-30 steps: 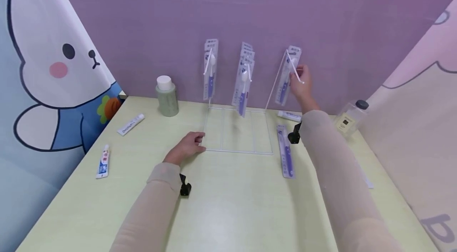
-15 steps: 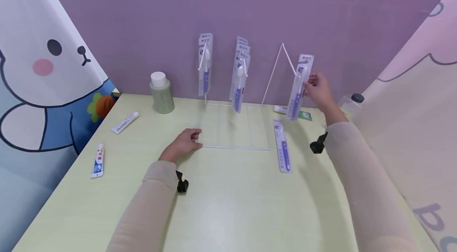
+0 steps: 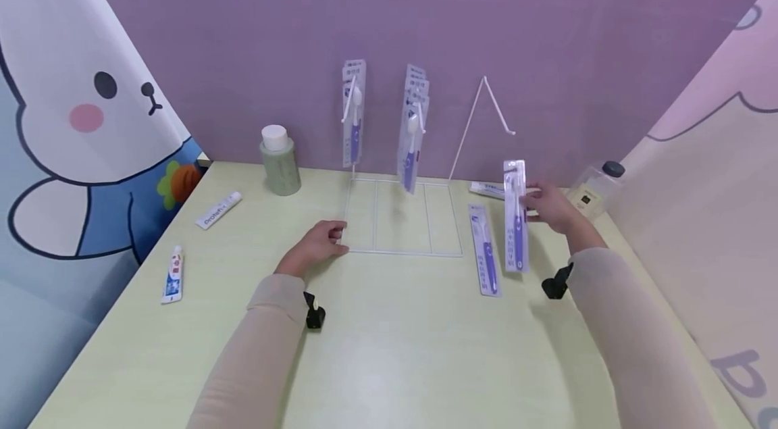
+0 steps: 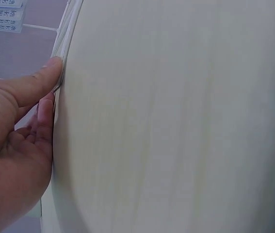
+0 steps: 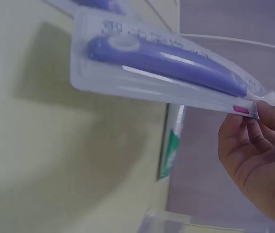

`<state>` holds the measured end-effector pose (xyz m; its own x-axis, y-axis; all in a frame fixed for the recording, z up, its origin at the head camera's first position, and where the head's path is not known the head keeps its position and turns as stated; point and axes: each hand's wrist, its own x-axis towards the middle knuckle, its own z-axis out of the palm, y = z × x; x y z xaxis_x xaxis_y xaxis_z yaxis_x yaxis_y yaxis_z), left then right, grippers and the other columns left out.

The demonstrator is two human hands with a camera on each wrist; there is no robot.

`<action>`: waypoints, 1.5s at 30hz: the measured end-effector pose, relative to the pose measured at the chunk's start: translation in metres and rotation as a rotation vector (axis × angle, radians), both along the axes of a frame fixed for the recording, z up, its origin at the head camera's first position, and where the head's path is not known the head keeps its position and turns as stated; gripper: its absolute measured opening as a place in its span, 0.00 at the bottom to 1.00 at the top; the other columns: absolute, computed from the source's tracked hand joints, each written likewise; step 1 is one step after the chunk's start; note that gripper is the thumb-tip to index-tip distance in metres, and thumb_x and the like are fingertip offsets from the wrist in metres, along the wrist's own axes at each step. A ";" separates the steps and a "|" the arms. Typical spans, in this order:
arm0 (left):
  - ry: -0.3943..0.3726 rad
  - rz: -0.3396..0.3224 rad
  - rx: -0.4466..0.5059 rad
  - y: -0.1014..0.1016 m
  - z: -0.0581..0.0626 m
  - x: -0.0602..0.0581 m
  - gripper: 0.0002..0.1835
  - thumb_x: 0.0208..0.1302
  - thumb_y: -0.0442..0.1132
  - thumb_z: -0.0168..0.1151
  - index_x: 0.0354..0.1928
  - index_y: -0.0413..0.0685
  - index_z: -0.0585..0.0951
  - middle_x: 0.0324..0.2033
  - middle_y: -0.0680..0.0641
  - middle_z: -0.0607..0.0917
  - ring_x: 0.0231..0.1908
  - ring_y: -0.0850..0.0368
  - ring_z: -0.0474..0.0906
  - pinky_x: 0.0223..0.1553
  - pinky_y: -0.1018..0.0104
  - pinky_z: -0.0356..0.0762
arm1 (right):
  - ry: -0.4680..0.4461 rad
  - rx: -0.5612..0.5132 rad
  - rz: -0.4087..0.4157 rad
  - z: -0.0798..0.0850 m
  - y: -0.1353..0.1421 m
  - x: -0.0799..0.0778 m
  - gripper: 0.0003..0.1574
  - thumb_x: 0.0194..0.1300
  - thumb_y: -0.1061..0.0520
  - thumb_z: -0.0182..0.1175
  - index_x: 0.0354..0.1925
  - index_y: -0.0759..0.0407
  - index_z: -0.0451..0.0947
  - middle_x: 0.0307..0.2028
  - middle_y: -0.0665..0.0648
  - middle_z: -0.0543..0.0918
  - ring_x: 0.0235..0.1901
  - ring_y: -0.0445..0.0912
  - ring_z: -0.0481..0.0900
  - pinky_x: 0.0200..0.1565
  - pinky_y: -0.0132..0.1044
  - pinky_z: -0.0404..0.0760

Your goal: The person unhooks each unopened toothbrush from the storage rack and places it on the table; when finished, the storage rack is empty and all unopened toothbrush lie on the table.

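In the head view my right hand (image 3: 550,207) pinches a packaged toothbrush (image 3: 516,233) by its edge, upright over the right side of the table. In the right wrist view its purple handle (image 5: 171,60) shows through the clear pack, with my thumb near the brush-head end. My left hand (image 3: 313,248) grips the front left corner of a white wire display rack (image 3: 401,254); the left wrist view has the thumb (image 4: 50,73) on the wire. Toothbrush packs hang on the rack's left hook (image 3: 354,125) and middle hook (image 3: 419,111). The right hook (image 3: 498,106) carries none.
Another packaged toothbrush (image 3: 484,250) lies right of the rack, with a toothpaste tube (image 3: 486,190) behind it. A clear bottle (image 3: 595,192) stands at the right edge. On the left are a green bottle (image 3: 281,165) and two tubes, one white (image 3: 219,211), one blue-and-white (image 3: 173,275).
My right hand has drawn the packaged toothbrush off the right hook and lowered it toward the table, to the right of the rack. My left hand has stayed at the rack's corner.
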<state>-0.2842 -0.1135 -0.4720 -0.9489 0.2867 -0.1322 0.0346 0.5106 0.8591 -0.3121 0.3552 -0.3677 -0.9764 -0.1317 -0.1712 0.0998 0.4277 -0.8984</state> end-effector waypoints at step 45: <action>-0.050 0.032 0.033 0.001 0.000 0.001 0.32 0.53 0.28 0.63 0.61 0.35 0.64 0.47 0.41 0.71 0.48 0.49 0.67 0.52 0.59 0.66 | -0.080 0.447 -0.108 -0.056 -0.012 0.010 0.30 0.60 0.64 0.50 0.59 0.74 0.59 0.45 0.73 0.72 0.29 0.50 0.78 0.29 0.38 0.80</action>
